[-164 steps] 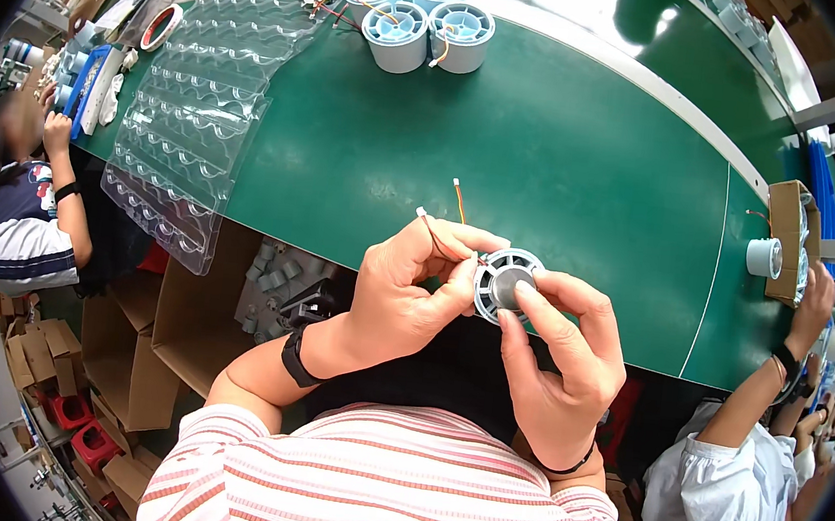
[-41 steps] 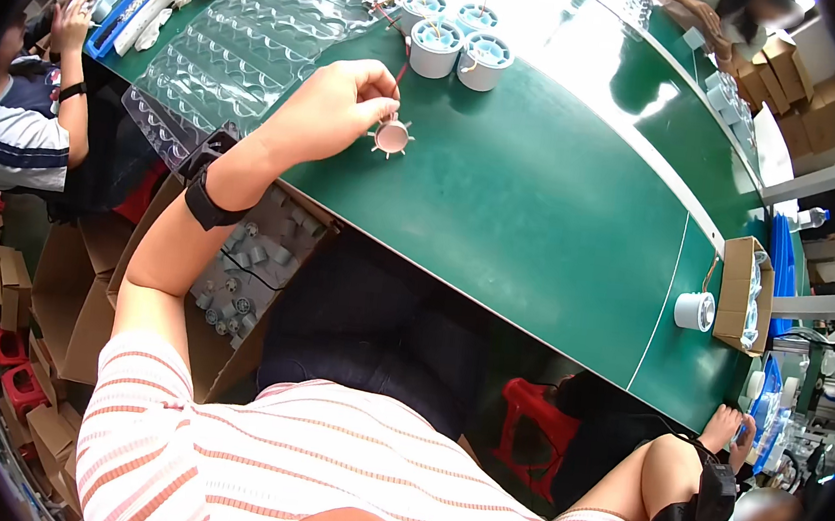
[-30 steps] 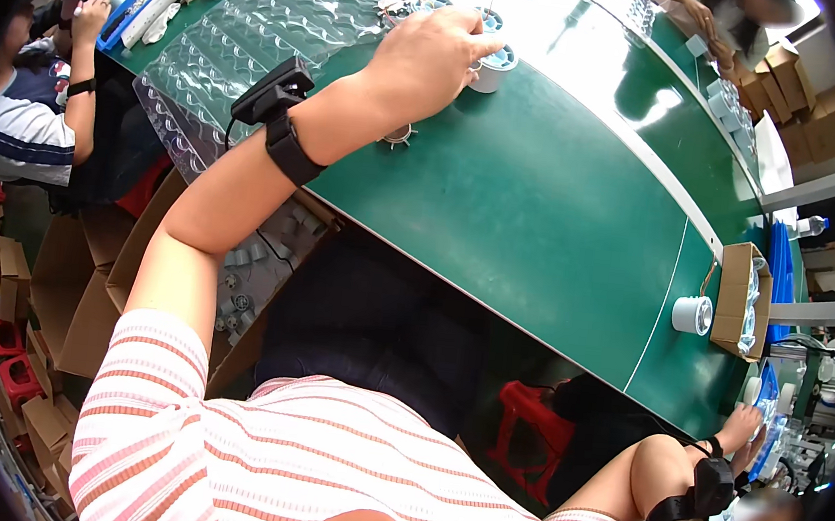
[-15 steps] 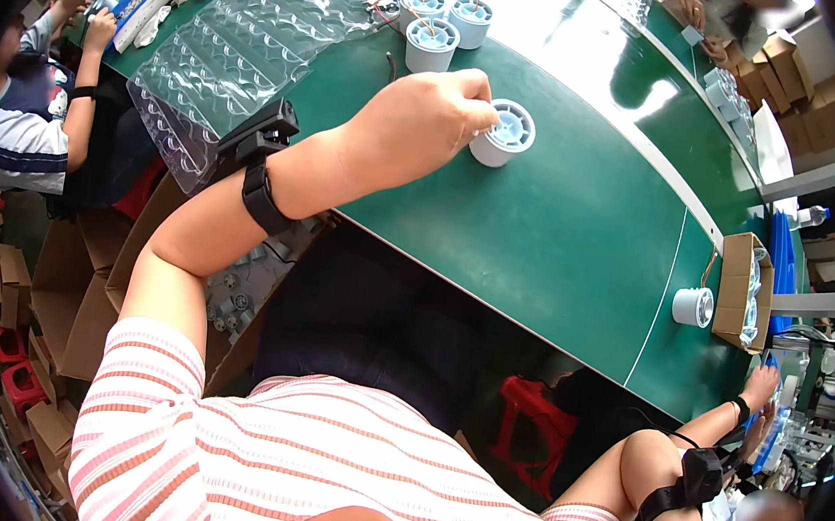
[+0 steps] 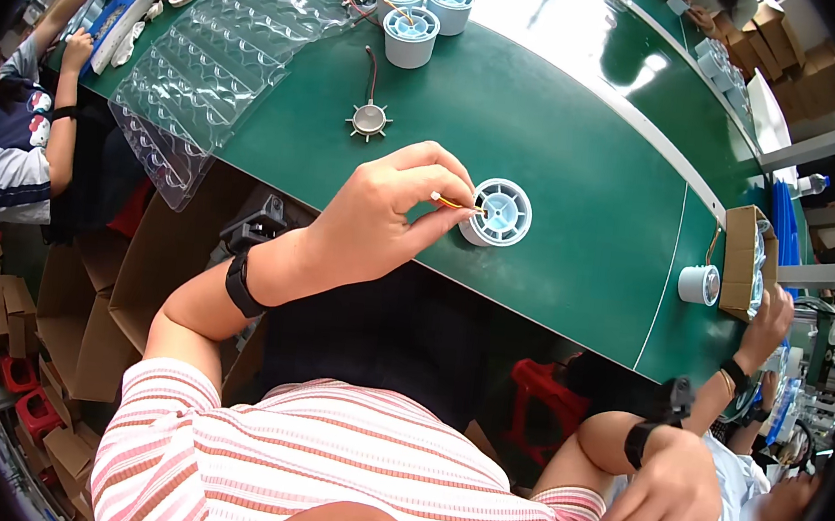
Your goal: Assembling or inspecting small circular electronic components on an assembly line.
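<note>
My left hand (image 5: 391, 218) is closed in a pinch on a thin red-and-yellow wire (image 5: 450, 201) with a small white connector at its end. The wire runs to a round pale blue housing (image 5: 504, 231) standing upright, its spoked top facing up. My fingertips are at the rim of the housing. Up and left of that hand lies a grey metal disc (image 5: 370, 120) with short prongs around it and a dark lead. My right hand (image 5: 665, 505) hangs in front of my body at lower right, off the table, fingers loosely bent and apart.
Three similar housings (image 5: 408, 49) stand at the back beside clear plastic trays (image 5: 206, 59). At right, another housing (image 5: 699, 285) is near a cardboard box (image 5: 739, 261), where a co-worker's hand (image 5: 769, 319) reaches. A red stool (image 5: 539, 403) is below the table. Another person sits at left.
My left hand and the housing have come closer to me. The pronged disc has come into view. My right hand, hidden before, now shows at lower right. The co-worker's hand has moved up to the box.
</note>
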A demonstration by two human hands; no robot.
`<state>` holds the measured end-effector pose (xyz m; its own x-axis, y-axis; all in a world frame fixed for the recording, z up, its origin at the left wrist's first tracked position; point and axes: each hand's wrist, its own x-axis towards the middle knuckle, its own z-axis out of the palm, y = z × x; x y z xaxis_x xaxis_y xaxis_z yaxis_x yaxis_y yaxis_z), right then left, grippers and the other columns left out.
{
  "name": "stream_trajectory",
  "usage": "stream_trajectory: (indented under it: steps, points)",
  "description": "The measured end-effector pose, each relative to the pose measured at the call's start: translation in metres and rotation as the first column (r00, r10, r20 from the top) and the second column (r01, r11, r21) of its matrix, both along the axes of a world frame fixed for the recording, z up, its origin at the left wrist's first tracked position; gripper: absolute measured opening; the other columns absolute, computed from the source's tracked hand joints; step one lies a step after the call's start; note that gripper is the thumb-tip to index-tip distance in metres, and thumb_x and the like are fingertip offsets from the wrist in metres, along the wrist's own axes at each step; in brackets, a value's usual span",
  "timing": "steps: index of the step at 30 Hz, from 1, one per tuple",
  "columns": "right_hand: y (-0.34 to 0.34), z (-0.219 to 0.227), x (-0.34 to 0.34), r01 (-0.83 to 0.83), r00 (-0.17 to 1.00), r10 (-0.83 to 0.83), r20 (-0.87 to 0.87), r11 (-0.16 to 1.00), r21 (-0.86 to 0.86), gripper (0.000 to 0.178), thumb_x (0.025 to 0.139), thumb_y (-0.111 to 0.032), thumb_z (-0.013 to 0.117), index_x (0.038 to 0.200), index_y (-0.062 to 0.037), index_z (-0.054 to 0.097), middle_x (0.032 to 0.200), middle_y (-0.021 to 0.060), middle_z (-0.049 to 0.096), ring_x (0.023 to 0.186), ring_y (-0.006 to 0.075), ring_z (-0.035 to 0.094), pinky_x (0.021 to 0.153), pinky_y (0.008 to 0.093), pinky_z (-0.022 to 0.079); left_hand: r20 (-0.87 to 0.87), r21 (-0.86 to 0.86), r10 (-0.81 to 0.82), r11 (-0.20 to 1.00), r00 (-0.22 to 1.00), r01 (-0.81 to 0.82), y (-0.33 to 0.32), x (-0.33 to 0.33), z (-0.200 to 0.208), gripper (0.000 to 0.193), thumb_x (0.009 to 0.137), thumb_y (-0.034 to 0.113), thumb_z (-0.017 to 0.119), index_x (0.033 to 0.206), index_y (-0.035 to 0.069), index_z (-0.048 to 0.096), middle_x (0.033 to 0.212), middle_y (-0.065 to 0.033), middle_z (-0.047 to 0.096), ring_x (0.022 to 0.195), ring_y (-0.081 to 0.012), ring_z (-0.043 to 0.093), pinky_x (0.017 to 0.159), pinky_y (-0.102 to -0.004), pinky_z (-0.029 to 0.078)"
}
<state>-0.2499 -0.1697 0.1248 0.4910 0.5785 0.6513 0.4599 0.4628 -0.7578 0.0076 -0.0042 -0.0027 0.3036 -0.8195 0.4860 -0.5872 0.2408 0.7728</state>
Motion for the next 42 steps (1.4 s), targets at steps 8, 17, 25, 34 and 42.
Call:
stream_trajectory:
  steps: [8, 17, 25, 34, 42]
  points:
    - [0.049, -0.11, 0.079, 0.877, -0.146, -0.894, 0.424, -0.316, -0.363, 0.064, 0.071, 0.003, 0.081, 0.131, -0.0043, 0.059, 0.125, 0.0153, 0.063, 0.121, 0.0343, 0.057, 0.099, 0.0412, 0.049, -0.169, -0.015, 0.044, 0.999, 0.985, -0.047, 0.006, -0.02, -0.012, 0.013, 0.085, -0.006, 0.073, 0.097, 0.0, 0.071, 0.102, -0.0106, 0.068, 0.087, -0.0175, 0.068, 0.077, -0.0268, 0.056]
    - [0.049, -0.12, 0.094, 0.843, -0.029, -0.905, 0.425, -0.251, -0.476, 0.055, 0.075, 0.005, 0.075, 0.127, -0.0067, 0.063, 0.13, 0.0109, 0.061, 0.119, 0.0383, 0.056, 0.097, 0.0444, 0.049, -0.166, 0.085, 0.045, 0.996, 0.985, -0.031, 0.011, -0.009, -0.02, 0.014, 0.085, -0.006, 0.072, 0.098, 0.0, 0.071, 0.107, -0.0115, 0.067, 0.088, -0.019, 0.068, 0.076, -0.0284, 0.056]
    - [0.05, -0.122, 0.093, 0.806, 0.021, -0.842, 0.539, -0.305, -0.507, 0.022, 0.078, 0.004, 0.073, 0.097, -0.0056, 0.067, 0.116, 0.0134, 0.053, 0.107, 0.0355, 0.056, 0.087, 0.0439, 0.048, -0.027, 0.199, 0.342, 0.923, 0.939, -0.33, 0.062, 0.017, 0.043, 0.029, 0.085, -0.001, 0.074, 0.114, 0.0, 0.068, 0.114, -0.0132, 0.066, 0.096, -0.0238, 0.067, 0.082, -0.0311, 0.054]
    - [0.052, -0.123, 0.094, 0.806, 0.04, -0.862, 0.506, -0.272, -0.526, 0.02, 0.08, 0.006, 0.071, 0.097, -0.0038, 0.066, 0.117, 0.0147, 0.051, 0.105, 0.0338, 0.056, 0.083, 0.0417, 0.049, 0.705, 0.365, 0.326, 0.596, 0.63, -0.716, 0.134, 0.234, 0.007, 0.065, 0.094, 0.054, 0.063, 0.147, 0.017, 0.052, 0.159, -0.0113, 0.039, 0.15, -0.0361, 0.028, 0.121, -0.0492, 0.021]
    - [0.054, -0.121, 0.09, 0.79, 0.023, -0.881, 0.473, -0.274, -0.549, 0.024, 0.078, 0.007, 0.072, 0.099, -0.0042, 0.066, 0.119, 0.0147, 0.051, 0.109, 0.0336, 0.054, 0.084, 0.0417, 0.049, 0.654, 0.456, 0.41, 0.458, 0.637, -0.763, 0.132, 0.213, -0.01, 0.072, 0.092, 0.062, 0.061, 0.149, 0.02, 0.049, 0.16, -0.0092, 0.037, 0.15, -0.0377, 0.026, 0.121, -0.0526, 0.017]
